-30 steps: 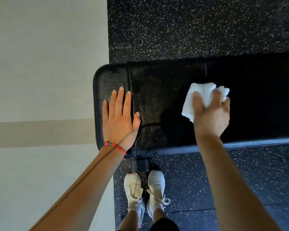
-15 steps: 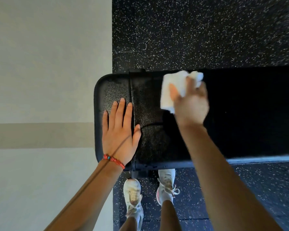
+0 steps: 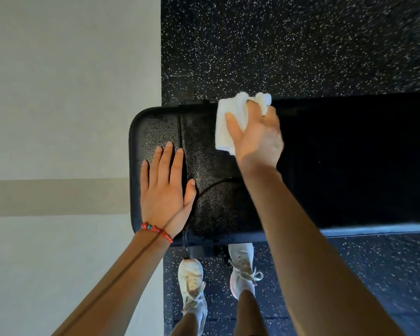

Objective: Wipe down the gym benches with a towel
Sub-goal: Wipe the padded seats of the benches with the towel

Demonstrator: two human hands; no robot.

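The white towel [image 3: 230,122] is soft and scrunched up, lying at the far edge of the black padded bench [image 3: 216,202]. The right hand [image 3: 257,139] grips it with curled fingers. The left hand [image 3: 166,192] rests flat near the bench's left end, fingers straight.

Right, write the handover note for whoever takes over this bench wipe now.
Left hand: flat, fingers straight, resting on the bench near its end.
Right hand: grips the white towel, pressed on the pad at the far edge.
Done: cannot tell from this view how much has been wiped.
Left: probably the long dark stretch to the right; other benches are out of view.
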